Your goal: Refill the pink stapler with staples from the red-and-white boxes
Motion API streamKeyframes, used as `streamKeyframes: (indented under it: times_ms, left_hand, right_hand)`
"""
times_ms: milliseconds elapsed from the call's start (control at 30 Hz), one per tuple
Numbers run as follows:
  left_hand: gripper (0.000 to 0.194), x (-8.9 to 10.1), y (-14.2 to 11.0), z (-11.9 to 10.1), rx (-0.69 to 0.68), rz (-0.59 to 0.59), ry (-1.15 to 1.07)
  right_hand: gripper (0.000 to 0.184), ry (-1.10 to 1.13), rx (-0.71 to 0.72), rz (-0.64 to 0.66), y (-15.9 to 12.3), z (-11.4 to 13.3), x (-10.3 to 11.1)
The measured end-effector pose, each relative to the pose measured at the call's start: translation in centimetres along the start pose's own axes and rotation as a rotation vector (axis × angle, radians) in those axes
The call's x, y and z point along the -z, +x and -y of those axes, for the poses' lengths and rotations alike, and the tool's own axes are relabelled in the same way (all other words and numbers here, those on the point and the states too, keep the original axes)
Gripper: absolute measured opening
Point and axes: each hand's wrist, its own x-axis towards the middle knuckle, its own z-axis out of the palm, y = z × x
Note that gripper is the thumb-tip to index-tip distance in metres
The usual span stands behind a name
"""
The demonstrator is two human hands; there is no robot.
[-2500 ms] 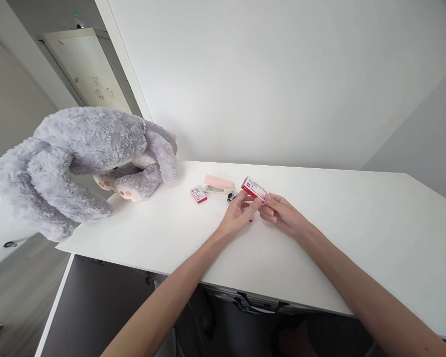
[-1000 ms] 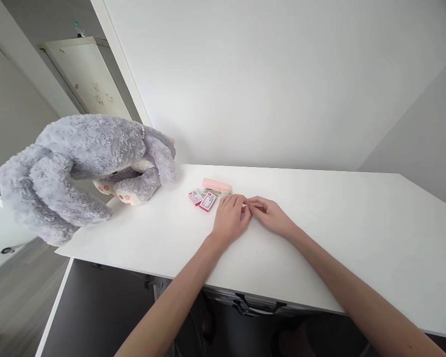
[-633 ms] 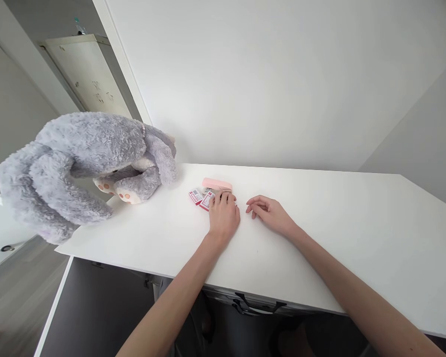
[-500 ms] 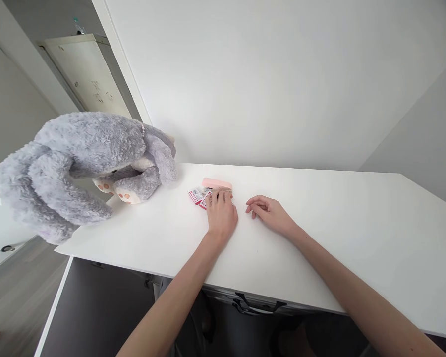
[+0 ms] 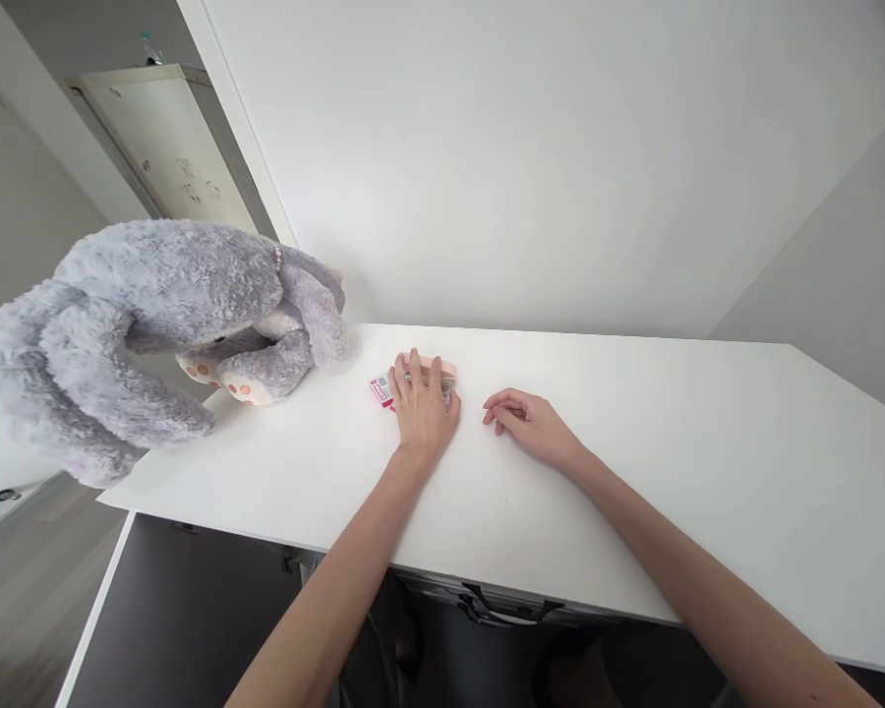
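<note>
My left hand (image 5: 423,411) lies palm down with spread fingers over a small group of items on the white tabletop (image 5: 605,472). Its fingertips reach a pink case (image 5: 442,368), whose near part is covered. A small white box with red print (image 5: 381,389) pokes out on the left of the fingers. More red-edged packaging shows partly between and beneath them, too hidden to make out. To the right, apart from these items, my right hand (image 5: 529,423) rests on the table, fingers loosely bent, with nothing in it.
A large grey plush rabbit (image 5: 184,285) sits at the table's left end, its long ears hanging over the edge. A white wall (image 5: 516,177) rises behind the table. Below the front edge is a drawer handle (image 5: 512,608).
My left hand has shifted slightly forward and left, and its fingers have spread over the boxes toward the pink case. The right hand has stayed nearly still.
</note>
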Motion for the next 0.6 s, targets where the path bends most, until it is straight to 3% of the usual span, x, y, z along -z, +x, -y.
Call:
streamKeyframes:
  times_ms: [300,467,600]
  left_hand:
    - [0.049,0.0,-0.2,-0.4,-0.161,0.178,-0.128]
    - [0.066,1.5,-0.3,-1.9,-0.378,0.316,-0.274]
    - [0.065,1.9,-0.4,-2.6,-0.395,0.293,-0.317]
  right_hand:
    - [0.017,0.013,0.019,-0.047,-0.1,-0.1,-0.1]
    - [0.018,-0.012,0.073,-0.298,-0.1,-0.1,0.0]
    - [0.034,-0.060,0.118,-0.422,0.0,-0.2,0.0]
